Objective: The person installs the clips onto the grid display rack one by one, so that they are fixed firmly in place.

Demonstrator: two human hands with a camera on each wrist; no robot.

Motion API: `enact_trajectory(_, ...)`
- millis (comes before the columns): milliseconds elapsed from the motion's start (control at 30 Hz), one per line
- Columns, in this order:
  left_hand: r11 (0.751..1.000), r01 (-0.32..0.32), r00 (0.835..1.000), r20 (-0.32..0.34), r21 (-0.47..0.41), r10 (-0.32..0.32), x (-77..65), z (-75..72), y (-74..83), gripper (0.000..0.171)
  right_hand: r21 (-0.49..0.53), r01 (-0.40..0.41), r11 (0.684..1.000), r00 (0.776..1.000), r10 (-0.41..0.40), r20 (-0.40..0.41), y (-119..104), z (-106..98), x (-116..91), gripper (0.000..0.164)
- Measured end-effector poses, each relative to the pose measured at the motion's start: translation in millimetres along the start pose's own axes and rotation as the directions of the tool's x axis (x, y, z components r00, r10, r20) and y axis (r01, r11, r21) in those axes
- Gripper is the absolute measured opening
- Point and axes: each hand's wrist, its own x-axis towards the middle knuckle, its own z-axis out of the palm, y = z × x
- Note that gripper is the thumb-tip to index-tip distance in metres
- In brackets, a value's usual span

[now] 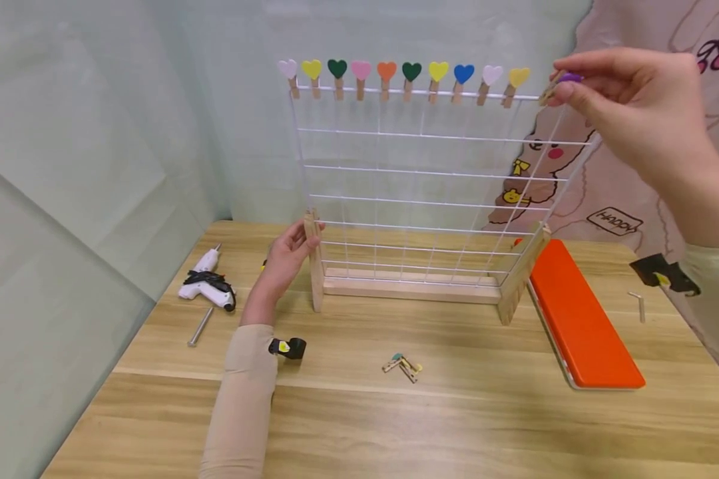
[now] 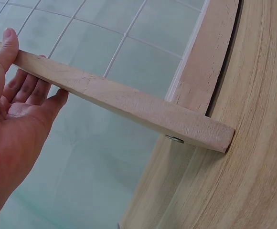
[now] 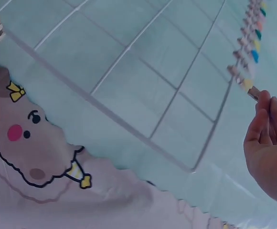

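Observation:
A white wire grid [image 1: 395, 135] stands in a wooden base. Along its top wire sits a row of heart-topped clothespins, among them a blue one [image 1: 464, 74] and a yellow one [image 1: 518, 78] at the right end. My right hand [image 1: 641, 110] pinches a clothespin with a purple heart [image 1: 570, 78] at the top wire, near the grid's right corner; whether it bites the wire I cannot tell. My left hand [image 1: 284, 259] grips the upper part of the left wooden post [image 2: 124, 98], thumb on one side and fingers on the other.
A few loose clothespins [image 1: 403, 366] lie on the table [image 1: 455, 426] before the stand. A white glue gun [image 1: 204, 283] and a metal bolt [image 1: 200, 327] lie at left. At right are a red-lidded case [image 1: 584, 319] and a hex key [image 1: 641, 308].

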Motion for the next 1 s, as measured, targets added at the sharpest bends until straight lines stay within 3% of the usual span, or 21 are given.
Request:
enact_trajectory(167,1.0,0.004,1.0,-0.005,0.012,-0.004,0.9,0.2,-3.6,0.05,0.028,-0.064,0.998,0.998,0.065,-0.02,10,-1,13,0.033)
enact_trajectory(233,1.0,0.0,1.0,-0.004,0.004,0.0,0.9,0.8,-3.4,0.05,0.087,-0.078,0.993,0.996,0.081,-0.032,11,0,18,0.034)
enact_trajectory(367,1.0,-0.006,1.0,0.005,-0.017,0.006,-0.7,2.2,-0.1,0.049,0.18,-0.081,0.98,0.994,0.093,-0.056,10,4,24,0.033)
enact_trajectory(533,1.0,-0.011,1.0,0.001,-0.024,0.011,0.4,0.8,-2.4,0.046,0.214,-0.075,0.974,0.994,0.09,-0.059,7,8,29,0.025)
enact_trajectory(667,1.0,-0.017,1.0,-0.004,-0.018,0.017,0.2,0.8,-2.6,0.048,0.229,-0.098,0.968,0.993,0.111,-0.045,8,9,30,0.02)
enact_trajectory(1000,1.0,-0.006,1.0,-0.01,-0.003,0.006,0.5,0.3,-0.5,0.046,0.136,-0.156,0.978,0.988,0.156,0.012,12,10,30,0.024)
